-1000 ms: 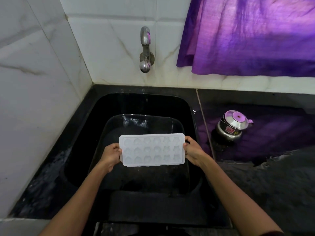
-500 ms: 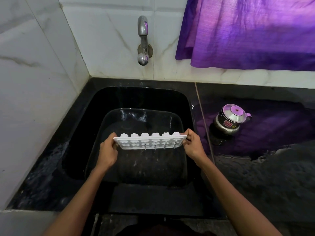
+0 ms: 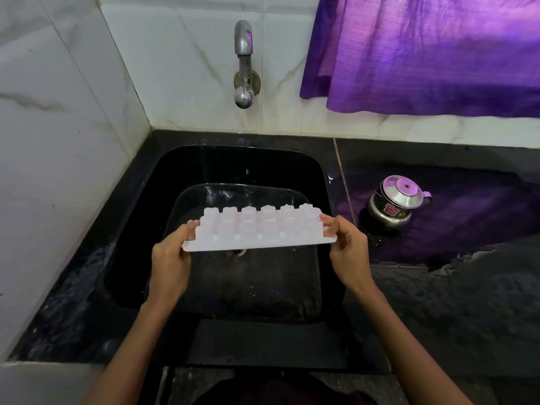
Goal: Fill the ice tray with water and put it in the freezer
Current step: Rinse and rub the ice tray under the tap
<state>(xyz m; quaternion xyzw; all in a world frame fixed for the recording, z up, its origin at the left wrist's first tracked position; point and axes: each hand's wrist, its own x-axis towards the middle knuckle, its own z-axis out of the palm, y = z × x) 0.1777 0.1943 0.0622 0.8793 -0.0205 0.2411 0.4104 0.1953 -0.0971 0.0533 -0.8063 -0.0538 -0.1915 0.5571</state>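
Observation:
The white ice tray (image 3: 257, 230) is held over the black sink (image 3: 140, 206), turned upside down so the bumps of its cells face up. My left hand (image 3: 171, 263) grips its left end and my right hand (image 3: 347, 252) grips its right end. A thin trickle of water falls from the tray's near edge toward the drain. The chrome tap (image 3: 244, 64) juts from the tiled wall above the sink's back edge; no water runs from it.
White marble tiles close off the left side and the back. A black wet counter (image 3: 467, 287) extends to the right, with a small steel lidded pot (image 3: 394, 203) on it. A purple curtain (image 3: 423, 51) hangs at the upper right.
The tray went from cells facing up, through on edge, to fully upside down, tipped away from me. Both hands kept their grip on its ends.

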